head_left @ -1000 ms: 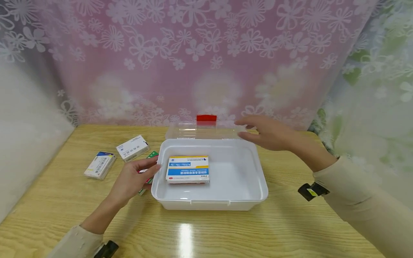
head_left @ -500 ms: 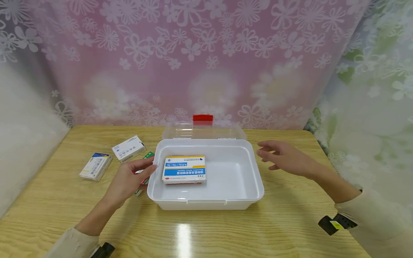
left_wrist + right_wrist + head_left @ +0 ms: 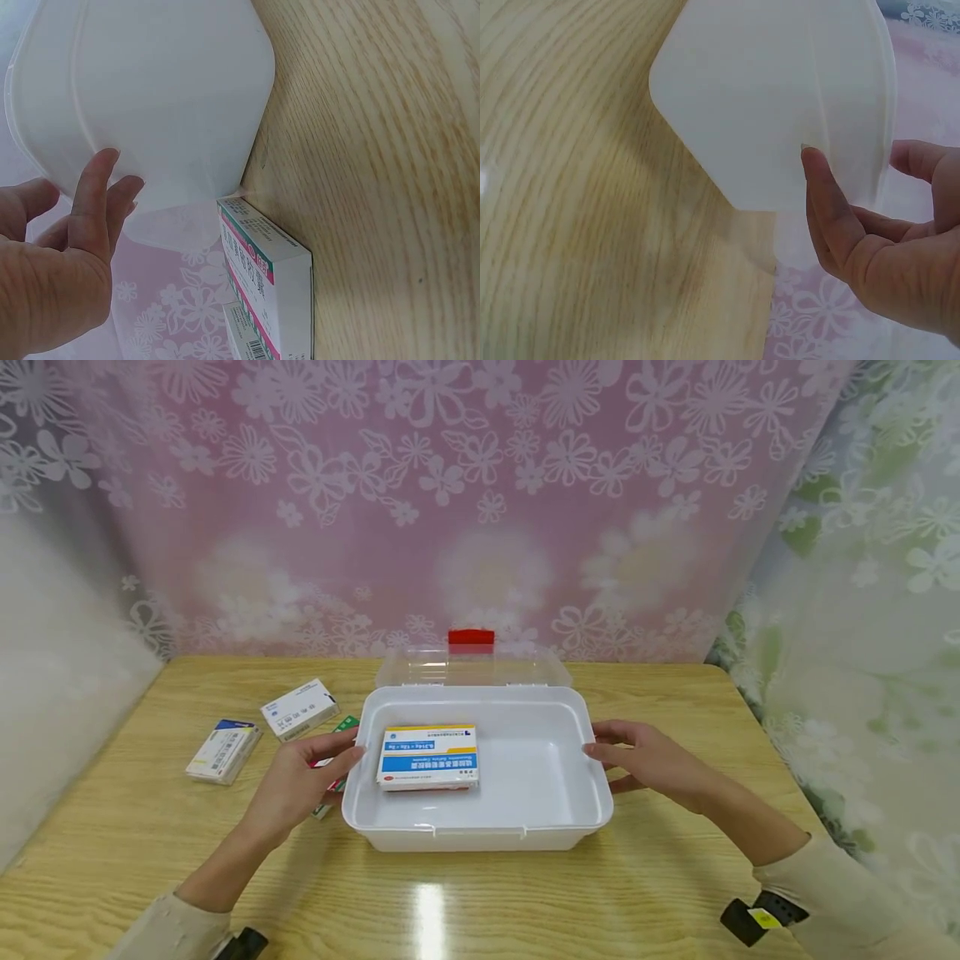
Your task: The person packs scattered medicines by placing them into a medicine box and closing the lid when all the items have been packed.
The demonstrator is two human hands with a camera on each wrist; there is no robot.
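Note:
A white plastic storage box [image 3: 540, 777] stands on the table with its transparent lid [image 3: 420, 668] swung back behind it. Inside, on the left, lies a white, blue and yellow medicine box [image 3: 429, 757]. My left hand [image 3: 296, 781] grips the storage box's left rim, thumb at the edge and fingers against the outer wall. On the opposite side my right hand [image 3: 660, 768] holds the right rim the same way. The right wrist view shows the fingers [image 3: 829, 199] on the outer wall. A green and red medicine box [image 3: 262, 277] sits just beside the left hand, partly hidden in the head view.
Two more medicine boxes lie on the left of the table: a white one [image 3: 300, 709] and a white and blue one [image 3: 224, 752]. A red latch [image 3: 471, 639] tops the lid. A pink floral curtain [image 3: 495, 510] hangs behind the table [image 3: 480, 910].
My right hand has come away from the lid, down to the box's right side, and now holds its rim. The left hand has stayed at the left rim.

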